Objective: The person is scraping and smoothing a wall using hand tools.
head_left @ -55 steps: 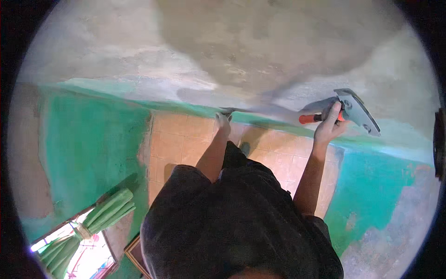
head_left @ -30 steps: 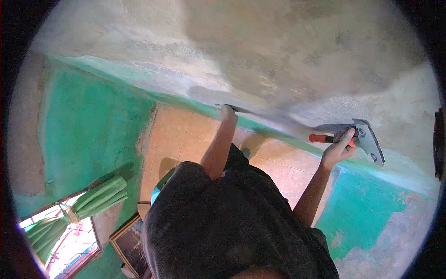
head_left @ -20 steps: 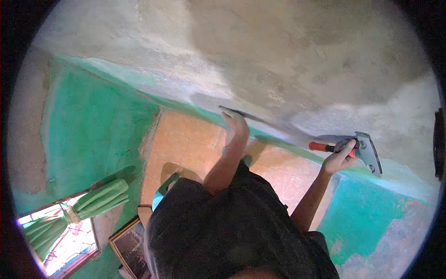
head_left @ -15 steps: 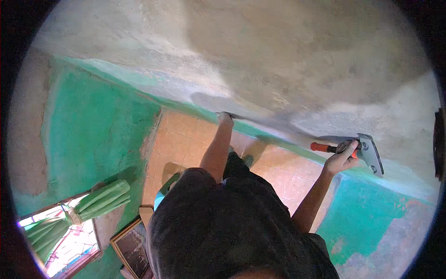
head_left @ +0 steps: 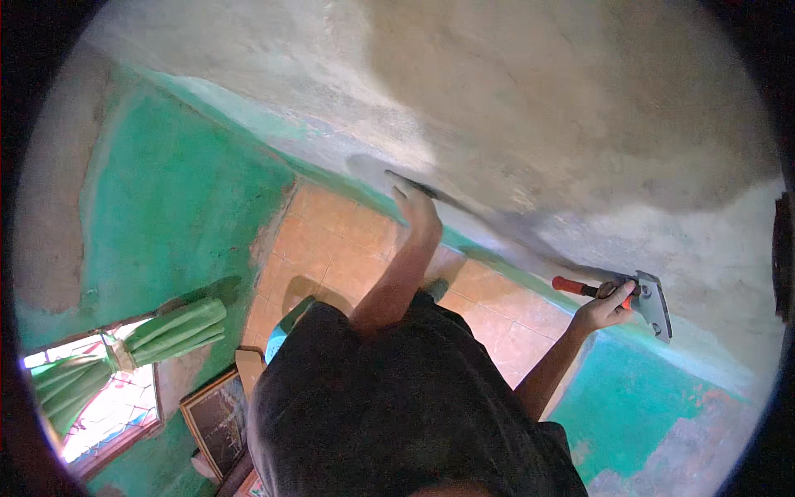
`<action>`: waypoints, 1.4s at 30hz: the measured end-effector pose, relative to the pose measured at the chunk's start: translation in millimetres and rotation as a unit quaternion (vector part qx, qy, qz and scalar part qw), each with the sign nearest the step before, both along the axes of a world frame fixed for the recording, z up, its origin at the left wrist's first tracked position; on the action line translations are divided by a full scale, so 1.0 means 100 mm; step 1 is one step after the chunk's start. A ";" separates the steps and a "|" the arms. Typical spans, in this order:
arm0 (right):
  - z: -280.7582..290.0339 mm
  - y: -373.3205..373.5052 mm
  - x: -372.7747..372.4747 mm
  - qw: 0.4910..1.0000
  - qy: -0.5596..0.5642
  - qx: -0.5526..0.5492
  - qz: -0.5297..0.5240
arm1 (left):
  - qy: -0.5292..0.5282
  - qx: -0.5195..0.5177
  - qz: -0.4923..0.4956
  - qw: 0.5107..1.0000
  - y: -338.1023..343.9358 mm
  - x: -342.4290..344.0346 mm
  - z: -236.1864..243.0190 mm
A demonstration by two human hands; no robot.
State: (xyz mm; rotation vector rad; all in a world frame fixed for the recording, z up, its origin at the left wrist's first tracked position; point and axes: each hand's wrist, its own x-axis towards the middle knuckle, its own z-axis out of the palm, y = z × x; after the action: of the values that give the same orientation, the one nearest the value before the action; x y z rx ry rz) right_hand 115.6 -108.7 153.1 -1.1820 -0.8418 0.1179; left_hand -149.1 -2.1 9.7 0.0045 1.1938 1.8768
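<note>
My left hand [head_left: 420,214] is raised at the wall [head_left: 530,108], its fingers stretched out toward the bare grey plaster. Just beyond the fingertips runs a thin dark streak [head_left: 411,184]; I cannot tell whether it is a shadow or a thin object. Farther right, my right hand [head_left: 607,310] is wrapped round a scraper [head_left: 653,306] with a red and black handle and a wide grey flat head. The scraper's head stands close to the wall, and whether it touches is unclear.
Orange tiles [head_left: 331,257] cover the floor below. On the left, a green wall [head_left: 166,207] has a window with a green curtain [head_left: 170,335]. A framed picture [head_left: 217,422] leans near a brown board [head_left: 250,369]. A turquoise-edged object [head_left: 286,327] stands beside me.
My left hand has moved slightly up and right, its fingers now stretched out instead of curled. My right hand and the scraper sit slightly lower in the picture; the view has shifted a little.
</note>
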 end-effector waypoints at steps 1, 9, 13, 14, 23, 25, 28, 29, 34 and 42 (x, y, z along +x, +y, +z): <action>0.03 0.01 -0.04 1.000 0.010 -0.002 -0.010 | -0.003 -0.024 0.012 1.000 0.11 -0.15 -0.35; -0.10 0.15 -0.03 1.000 0.029 0.004 0.006 | -0.274 -0.170 -0.069 0.944 0.41 -1.38 -3.53; -0.06 0.07 -0.02 0.999 0.017 -0.016 -0.025 | -0.219 -0.128 -0.025 0.967 0.64 -1.02 -3.34; -0.04 0.03 -0.01 0.999 0.009 -0.020 -0.043 | -0.185 -0.111 0.002 0.976 0.64 -0.84 -3.08; 0.06 0.01 -0.08 0.999 0.007 -0.008 -0.052 | -0.035 -0.090 0.025 0.995 0.45 -0.83 -1.62; 0.08 0.05 -0.15 0.998 0.013 -0.011 -0.052 | -0.117 -0.131 -0.039 0.984 0.45 -0.97 -2.10; 0.00 0.06 -0.15 0.999 0.023 -0.015 -0.038 | -0.208 -0.078 -0.062 0.973 0.42 -1.11 -2.62; 0.01 0.07 -0.15 0.999 0.028 -0.017 -0.038 | -0.176 -0.028 -0.050 0.983 0.46 -1.03 -2.64; 0.05 0.02 -0.10 0.995 -0.015 -0.010 -0.098 | -0.135 0.020 -0.018 0.990 0.47 -0.44 -2.33; -0.01 0.07 -0.11 0.997 0.017 0.002 -0.077 | -0.175 -0.010 -0.025 0.984 0.51 -0.46 -2.74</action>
State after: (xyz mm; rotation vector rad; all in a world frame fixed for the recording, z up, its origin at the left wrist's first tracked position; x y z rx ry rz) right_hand 104.1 -101.2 152.0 -1.2343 -0.7184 0.0092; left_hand -195.1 48.8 -264.4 -0.2914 0.9596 1.7339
